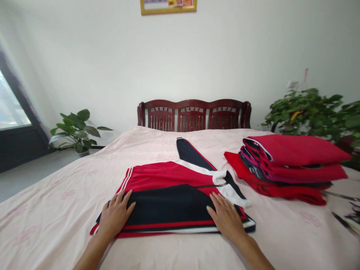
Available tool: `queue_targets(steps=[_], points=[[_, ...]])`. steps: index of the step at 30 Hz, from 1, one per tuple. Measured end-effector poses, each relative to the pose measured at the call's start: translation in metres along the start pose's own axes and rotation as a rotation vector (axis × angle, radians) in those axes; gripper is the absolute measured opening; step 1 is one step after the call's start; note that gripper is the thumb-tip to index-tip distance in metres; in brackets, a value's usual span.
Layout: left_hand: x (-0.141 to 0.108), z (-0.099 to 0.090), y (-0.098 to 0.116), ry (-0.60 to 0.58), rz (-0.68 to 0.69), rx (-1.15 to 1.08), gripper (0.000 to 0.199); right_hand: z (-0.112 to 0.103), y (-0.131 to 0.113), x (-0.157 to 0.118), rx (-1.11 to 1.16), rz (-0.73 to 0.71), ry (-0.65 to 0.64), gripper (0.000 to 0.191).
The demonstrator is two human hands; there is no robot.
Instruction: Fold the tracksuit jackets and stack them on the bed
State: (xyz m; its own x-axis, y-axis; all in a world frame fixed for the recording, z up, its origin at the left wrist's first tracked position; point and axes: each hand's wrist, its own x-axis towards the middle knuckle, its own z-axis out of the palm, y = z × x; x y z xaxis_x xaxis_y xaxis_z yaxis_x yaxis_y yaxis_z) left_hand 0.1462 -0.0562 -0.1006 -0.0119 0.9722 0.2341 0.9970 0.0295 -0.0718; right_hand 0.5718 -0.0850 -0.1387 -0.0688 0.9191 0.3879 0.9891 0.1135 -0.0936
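Observation:
A red, navy and white jacket (pixel 157 176) lies on the pink bedsheet, its near sleeve folded across the front and its far navy sleeve (pixel 194 153) stretched toward the headboard. The white collar points right. My left hand (pixel 116 212) rests flat with fingers spread on the left end of the folded navy sleeve. On the right end, near the collar, my right hand (pixel 226 217) lies with its fingers apart. Neither hand grips the cloth. More folded cloth edges show beneath the jacket along its near side.
A stack of folded red and dark clothes (pixel 298 150) sits on the bed at the right. Thin dark items (pixel 344 221) lie at the right edge. Beyond the bed stand a carved wooden backrest (pixel 192 114) and potted plants (pixel 75 129) on either side.

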Motion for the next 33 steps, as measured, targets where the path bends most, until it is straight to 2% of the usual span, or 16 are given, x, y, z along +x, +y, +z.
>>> queue_targets(steps=[6, 18, 33], points=[[0.0002, 0.0006, 0.0, 0.012, -0.005, -0.005, 0.056, -0.0044, -0.0024, 0.0011, -0.024, 0.008, -0.034, 0.06], [0.0002, 0.0006, -0.0013, -0.001, -0.007, -0.014, 0.056, 0.0029, 0.0006, 0.0, -0.014, -0.009, 0.025, 0.058], [0.0014, 0.0048, -0.002, 0.012, 0.002, 0.009, 0.056, -0.0009, -0.0003, 0.0005, -0.026, -0.006, -0.02, 0.059]])
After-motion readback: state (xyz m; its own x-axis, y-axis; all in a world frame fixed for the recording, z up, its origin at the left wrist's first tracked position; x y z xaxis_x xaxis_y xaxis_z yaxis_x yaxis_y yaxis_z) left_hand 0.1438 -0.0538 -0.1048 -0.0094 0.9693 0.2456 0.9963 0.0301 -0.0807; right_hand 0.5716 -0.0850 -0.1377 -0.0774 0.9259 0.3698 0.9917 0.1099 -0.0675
